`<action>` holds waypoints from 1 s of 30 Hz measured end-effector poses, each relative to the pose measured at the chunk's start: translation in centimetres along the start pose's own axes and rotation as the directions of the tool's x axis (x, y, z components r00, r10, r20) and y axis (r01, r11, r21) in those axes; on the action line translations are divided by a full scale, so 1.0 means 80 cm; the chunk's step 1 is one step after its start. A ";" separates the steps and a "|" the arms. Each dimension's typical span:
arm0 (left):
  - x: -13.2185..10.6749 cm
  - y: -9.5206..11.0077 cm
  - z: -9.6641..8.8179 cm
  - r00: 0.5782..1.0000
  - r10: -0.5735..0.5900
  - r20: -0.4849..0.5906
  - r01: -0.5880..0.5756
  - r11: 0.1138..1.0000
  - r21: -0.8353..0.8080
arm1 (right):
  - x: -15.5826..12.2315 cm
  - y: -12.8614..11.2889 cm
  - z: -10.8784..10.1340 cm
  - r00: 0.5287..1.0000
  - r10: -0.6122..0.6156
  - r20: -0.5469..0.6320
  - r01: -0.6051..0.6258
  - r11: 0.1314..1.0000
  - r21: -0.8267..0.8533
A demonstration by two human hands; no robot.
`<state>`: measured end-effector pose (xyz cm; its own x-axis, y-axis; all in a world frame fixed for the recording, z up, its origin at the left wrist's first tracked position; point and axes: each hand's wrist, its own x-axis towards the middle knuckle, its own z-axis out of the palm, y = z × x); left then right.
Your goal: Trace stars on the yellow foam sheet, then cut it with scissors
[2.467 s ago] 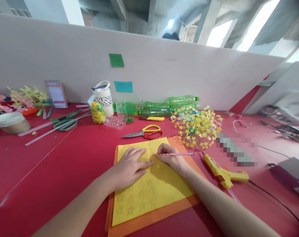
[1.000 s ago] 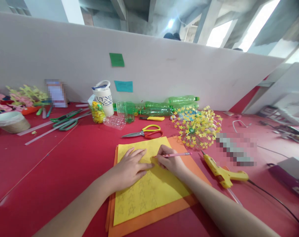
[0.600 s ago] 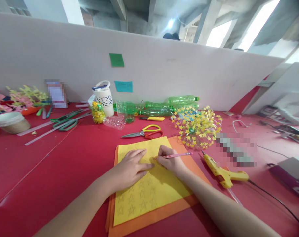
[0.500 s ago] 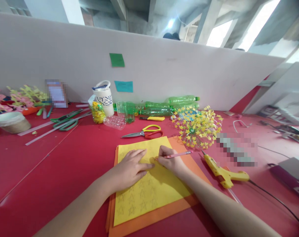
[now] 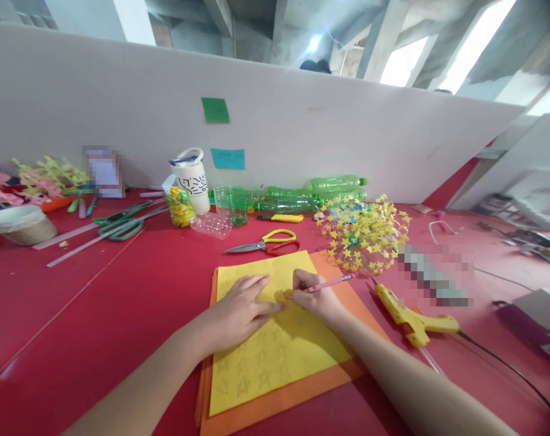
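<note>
A yellow sheet (image 5: 284, 357) with several pencilled stars lies on an orange sheet (image 5: 302, 393) on the red table. My left hand (image 5: 238, 309) rests flat on the yellow sheet, fingers spread, its fingertips by a small yellow star shape (image 5: 280, 295) lying on the sheet. My right hand (image 5: 314, 297) is closed round a pink pencil (image 5: 330, 283), whose tip touches the sheet beside that star shape.
Yellow-handled scissors (image 5: 268, 242) lie just beyond the sheets. A yellow glue gun (image 5: 409, 315) with its cord lies to the right. A ball of yellow paper stars (image 5: 361, 233), green plastic bottles (image 5: 311, 194), a white cup (image 5: 191, 178) and green scissors (image 5: 120, 225) stand further back.
My right hand has shifted a little with the pencil, whose far end now points more upward. My left hand has stayed pressed on the yellow sheet.
</note>
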<state>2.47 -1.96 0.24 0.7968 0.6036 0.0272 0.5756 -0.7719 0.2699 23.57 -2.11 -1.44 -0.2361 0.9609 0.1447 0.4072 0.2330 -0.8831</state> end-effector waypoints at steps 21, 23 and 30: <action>0.001 0.000 0.002 1.000 0.005 -0.014 -0.005 1.000 0.001 | -0.003 0.002 0.010 1.000 -0.010 0.012 0.010 0.999 -0.048; 0.001 0.001 0.001 1.000 0.001 -0.005 -0.001 1.000 0.003 | -0.003 0.001 0.011 1.000 -0.020 -0.003 0.019 0.998 -0.066; 0.000 0.000 0.002 1.000 0.001 -0.008 0.000 1.000 0.002 | -0.004 0.005 0.012 0.997 -0.031 -0.072 0.020 0.987 -0.158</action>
<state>2.50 -1.96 0.07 0.7957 0.6047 0.0346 0.5755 -0.7726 0.2683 22.99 -2.49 -2.26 -0.1842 0.9614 0.2044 0.5368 0.2726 -0.7985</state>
